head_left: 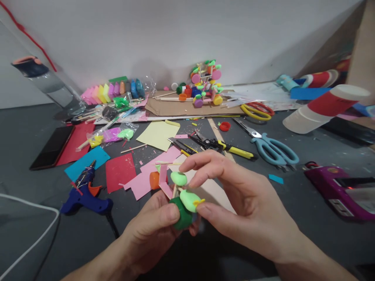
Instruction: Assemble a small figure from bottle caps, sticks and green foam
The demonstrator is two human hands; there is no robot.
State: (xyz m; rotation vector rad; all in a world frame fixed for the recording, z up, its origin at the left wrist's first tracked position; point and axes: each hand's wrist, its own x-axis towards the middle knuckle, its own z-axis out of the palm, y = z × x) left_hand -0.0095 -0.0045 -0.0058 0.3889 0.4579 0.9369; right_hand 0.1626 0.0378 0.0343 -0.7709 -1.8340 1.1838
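Observation:
A small craft model with a green cap (183, 218), an orange cap (154, 180), pink paper and sticks is gripped in my left hand (155, 230), its thumb on the green cap. Two light green clay pieces top the model: a round one (178, 178) and a longer one (189, 200) with a small yellow bit at its end. My right hand (234, 191) is at the model's right side, thumb against the yellow bit and index fingertip by the round piece. The far fingers of my left hand are partly hidden behind the model.
A blue glue gun (88, 201) lies left, near a phone (52, 148) and coloured paper. Beyond my hands are a yellow cutter (237, 151), blue scissors (268, 146) and finished cap models (205, 84). A bottle (55, 88) stands back left; a purple device (340, 191) sits right.

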